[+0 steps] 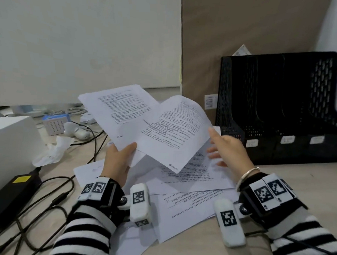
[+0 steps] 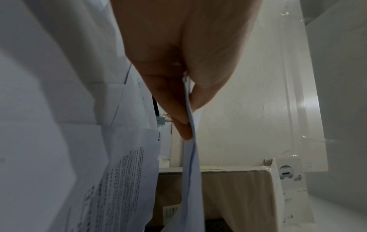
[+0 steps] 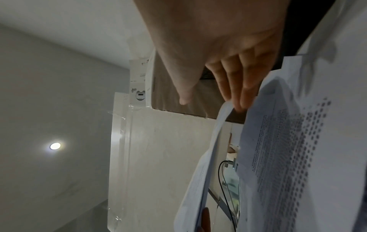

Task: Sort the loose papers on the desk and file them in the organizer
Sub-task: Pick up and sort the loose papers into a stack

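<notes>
My left hand holds two printed sheets fanned out above the desk, thumb on top at their lower corner. One sheet leans left and the other leans right. In the left wrist view the thumb and fingers pinch the paper edge. My right hand is beside the right sheet's far edge with straight fingers. In the right wrist view its fingertips touch that sheet's edge and the thumb stands apart. More loose papers lie overlapped on the desk below. The black mesh organizer stands at the back right.
A white box sits at the left, with a black power adapter and looping cables in front of it. Crumpled tissue and a small blue-white box lie behind. A brown cardboard panel leans behind the organizer.
</notes>
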Tool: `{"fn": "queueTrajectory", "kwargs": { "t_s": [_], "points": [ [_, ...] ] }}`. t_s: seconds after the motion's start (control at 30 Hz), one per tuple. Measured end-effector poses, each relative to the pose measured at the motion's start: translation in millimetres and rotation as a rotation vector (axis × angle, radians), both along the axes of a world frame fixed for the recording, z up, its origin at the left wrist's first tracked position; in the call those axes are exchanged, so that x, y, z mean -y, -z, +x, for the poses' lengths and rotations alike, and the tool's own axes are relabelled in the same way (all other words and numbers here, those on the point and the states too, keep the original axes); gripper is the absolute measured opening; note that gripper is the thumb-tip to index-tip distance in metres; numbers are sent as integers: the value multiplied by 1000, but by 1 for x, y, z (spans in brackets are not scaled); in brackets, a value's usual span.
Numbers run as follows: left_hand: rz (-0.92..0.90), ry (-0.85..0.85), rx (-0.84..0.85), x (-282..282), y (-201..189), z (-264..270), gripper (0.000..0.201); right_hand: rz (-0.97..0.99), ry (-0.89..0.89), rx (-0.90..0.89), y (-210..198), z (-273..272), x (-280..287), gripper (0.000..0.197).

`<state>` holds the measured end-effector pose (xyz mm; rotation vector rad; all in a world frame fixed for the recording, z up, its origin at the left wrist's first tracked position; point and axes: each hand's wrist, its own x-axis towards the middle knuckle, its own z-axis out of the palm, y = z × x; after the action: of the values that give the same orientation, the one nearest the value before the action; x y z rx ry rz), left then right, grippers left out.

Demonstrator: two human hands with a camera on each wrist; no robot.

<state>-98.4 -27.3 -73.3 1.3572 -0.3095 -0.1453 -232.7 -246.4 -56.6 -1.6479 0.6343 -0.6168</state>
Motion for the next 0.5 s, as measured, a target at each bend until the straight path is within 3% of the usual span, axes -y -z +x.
{"fn": "queueTrajectory", "kwargs": {
  "t_s": [0.1, 0.17, 0.33, 0.5],
  "points": [
    [30, 44, 6, 3, 3, 0, 23, 74, -164, -160, -2, -5, -5, 65],
    [39, 67, 0, 6, 6, 2, 28, 90, -222, -149, 3, -5, -6, 55],
    [-18, -14, 33, 6, 8, 5, 25, 145, -176, -184, 11, -2, -6, 62],
    [-114, -30, 23, 7, 6, 7, 26, 231, -409, -122, 6, -1, -14, 48]
  ]
}}
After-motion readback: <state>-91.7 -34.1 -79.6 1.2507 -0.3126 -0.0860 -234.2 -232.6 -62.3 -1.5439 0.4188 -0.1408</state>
